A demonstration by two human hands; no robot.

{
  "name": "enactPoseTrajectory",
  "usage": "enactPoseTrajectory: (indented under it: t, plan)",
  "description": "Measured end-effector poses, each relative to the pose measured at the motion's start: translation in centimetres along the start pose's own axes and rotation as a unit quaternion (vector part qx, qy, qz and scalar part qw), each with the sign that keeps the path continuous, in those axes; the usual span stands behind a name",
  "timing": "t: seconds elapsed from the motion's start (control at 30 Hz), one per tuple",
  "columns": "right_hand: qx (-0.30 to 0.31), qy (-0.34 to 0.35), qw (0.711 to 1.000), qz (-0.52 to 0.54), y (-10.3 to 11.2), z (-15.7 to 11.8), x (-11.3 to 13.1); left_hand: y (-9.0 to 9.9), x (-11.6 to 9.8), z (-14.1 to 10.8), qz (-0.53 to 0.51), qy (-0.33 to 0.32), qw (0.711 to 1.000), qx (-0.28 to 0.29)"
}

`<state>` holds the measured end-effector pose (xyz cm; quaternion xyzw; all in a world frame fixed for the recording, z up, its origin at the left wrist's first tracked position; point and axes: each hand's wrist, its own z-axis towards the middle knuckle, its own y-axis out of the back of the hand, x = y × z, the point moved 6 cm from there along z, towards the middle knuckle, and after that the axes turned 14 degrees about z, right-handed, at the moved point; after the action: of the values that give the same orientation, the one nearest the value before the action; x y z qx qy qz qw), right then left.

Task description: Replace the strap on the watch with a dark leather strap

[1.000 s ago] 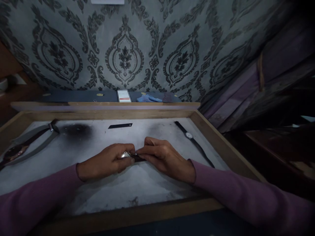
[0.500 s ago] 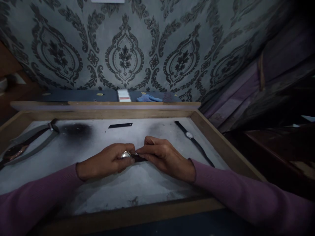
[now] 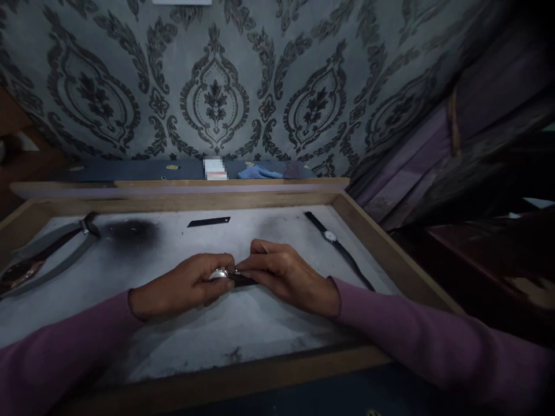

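Note:
My left hand (image 3: 184,286) is closed around a wristwatch (image 3: 219,274), its shiny silver case showing between thumb and fingers. A dark strap (image 3: 243,281) runs from the case toward the right, below my right fingers. My right hand (image 3: 288,276) is closed in a pinch beside the case. Something small, thin and metallic (image 3: 235,271) shows at those fingertips, too small to name. Both hands are over the white floor of a shallow wooden tray.
The tray (image 3: 191,199) has raised wooden sides. Inside it lie a dark blade-like strip (image 3: 208,222), a black-strapped watch (image 3: 330,236) at right and a larger watch (image 3: 19,273) at left. Behind are a blurred white pack (image 3: 215,169) and a blue cloth (image 3: 259,172).
The whole view has shifted slightly, so things appear a little further left. Both hands keep nearly the same grip on the watch and small metallic thing.

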<state>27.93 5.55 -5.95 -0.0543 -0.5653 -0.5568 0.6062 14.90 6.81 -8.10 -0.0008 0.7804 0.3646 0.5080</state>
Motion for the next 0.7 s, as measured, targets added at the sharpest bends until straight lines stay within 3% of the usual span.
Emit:
enactPoseTrajectory:
  t: [0.7]
  plan:
    - [0.021, -0.002, 1.0, -0.023, -0.06, -0.17, 0.36, -0.18, 0.18, -0.01, -0.033, 0.024, 0.999, 0.017]
